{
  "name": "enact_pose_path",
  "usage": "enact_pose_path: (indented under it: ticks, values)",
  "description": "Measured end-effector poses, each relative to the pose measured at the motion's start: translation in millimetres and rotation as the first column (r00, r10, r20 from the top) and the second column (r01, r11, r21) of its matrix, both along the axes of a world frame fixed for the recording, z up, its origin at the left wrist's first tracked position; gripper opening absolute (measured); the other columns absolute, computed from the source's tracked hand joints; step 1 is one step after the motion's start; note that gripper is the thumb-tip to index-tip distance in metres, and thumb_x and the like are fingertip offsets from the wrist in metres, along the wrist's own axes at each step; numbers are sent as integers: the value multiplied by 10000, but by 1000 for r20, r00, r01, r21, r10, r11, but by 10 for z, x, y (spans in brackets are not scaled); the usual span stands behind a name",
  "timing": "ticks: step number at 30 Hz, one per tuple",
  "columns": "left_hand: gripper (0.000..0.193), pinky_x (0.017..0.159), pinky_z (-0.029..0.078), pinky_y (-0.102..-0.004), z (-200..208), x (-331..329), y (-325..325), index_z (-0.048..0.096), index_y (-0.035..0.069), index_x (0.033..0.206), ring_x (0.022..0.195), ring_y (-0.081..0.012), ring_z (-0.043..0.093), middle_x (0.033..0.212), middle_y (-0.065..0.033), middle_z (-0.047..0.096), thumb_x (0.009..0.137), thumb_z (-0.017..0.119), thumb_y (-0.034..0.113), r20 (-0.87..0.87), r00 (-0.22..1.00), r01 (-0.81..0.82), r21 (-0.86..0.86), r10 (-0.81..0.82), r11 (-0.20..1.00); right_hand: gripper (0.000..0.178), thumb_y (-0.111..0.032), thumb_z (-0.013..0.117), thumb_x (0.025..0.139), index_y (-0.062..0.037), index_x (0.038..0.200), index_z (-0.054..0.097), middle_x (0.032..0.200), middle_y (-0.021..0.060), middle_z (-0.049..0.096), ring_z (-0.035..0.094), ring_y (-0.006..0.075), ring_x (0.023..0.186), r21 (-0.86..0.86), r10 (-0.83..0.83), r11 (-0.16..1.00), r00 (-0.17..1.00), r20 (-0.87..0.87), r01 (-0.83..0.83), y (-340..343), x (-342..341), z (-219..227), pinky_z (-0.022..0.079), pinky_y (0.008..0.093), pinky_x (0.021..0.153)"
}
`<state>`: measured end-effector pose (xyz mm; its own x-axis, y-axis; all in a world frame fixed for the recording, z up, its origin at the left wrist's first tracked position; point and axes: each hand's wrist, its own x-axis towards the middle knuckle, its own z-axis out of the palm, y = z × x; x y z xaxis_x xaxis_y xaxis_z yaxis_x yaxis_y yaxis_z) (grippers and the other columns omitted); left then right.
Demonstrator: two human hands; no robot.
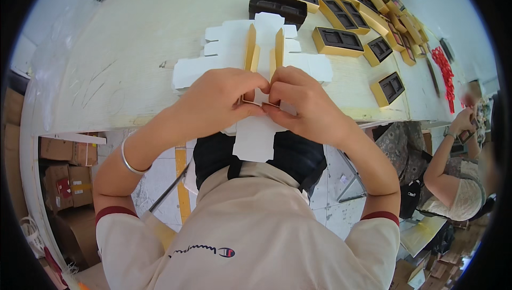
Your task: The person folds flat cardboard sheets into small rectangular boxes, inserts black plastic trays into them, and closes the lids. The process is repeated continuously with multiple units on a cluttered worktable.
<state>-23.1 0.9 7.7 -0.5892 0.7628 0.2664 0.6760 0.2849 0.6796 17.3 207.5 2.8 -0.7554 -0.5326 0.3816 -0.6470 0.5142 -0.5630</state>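
My left hand [218, 101] and right hand [301, 103] together, fingertips pinched on the unfolded white-and-gold carton blank [256, 50] | blank lies flat at the bench [133, 50] edge, stretching away beyond my knuckles

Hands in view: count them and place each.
3. The left hand and right hand meet at the table edge, both pinching the white card blank; a co-worker's hand is at the right rim. That person's other hand may be hidden.

Both hands [264, 98] on white box blank [256, 55]
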Motion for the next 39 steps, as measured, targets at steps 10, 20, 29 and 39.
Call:
enact_pose_path:
  ticks: [10, 20, 29, 39]
  values:
    - [157, 580, 456, -314, 5, 39, 44, 586, 11, 817, 616, -234, 573, 732, -114, 607, 763, 724, 62, 48, 999, -4, 0, 4, 1000, 417, -57, 744, 716, -63, 1094, 568, 1251, 148, 489, 541, 242, 967, -172, 16, 984, 929, 370, 51, 101, 221, 283, 438, 331, 879]
    - [171, 545, 392, -234, 15, 94, -1, 642, 6, 848, 609, -91, 480, 713, -32, 553, 826, 712, 161, 208, 978, 0, 2, -1, 1000, 405, -108, 769, 653, 31, 987, 589, 1036, 138, 615, 578, 316, 914, 19, -64, 997, 893, -446, 80, 28, 436, -164, 475, 400, 766]
    - [190, 582, 430, -263, -30, 190, 29, 564, 13, 941, 655, -125, 509, 934, -60, 542, 917, 624, 192, 410, 910, -165, 234, 57, 958, 270, -8, 711, 761, -10, 1001, 588, 943, 119, 587, 540, 231, 713, -366, -239, 909, 969, -59, 201, -136, 255, -207, 471, 296, 614]
    - [131, 585, 447, -288, -207, 316, 5, 586, 11, 899, 680, -209, 573, 903, -94, 560, 814, 679, 45, -110, 986, -108, 136, 123, 985, 212, -4, 690, 700, -8, 898, 614, 893, 96, 558, 539, 279, 739, 178, -81, 975, 958, -274, 134, -87, 273, -55, 453, 362, 637]
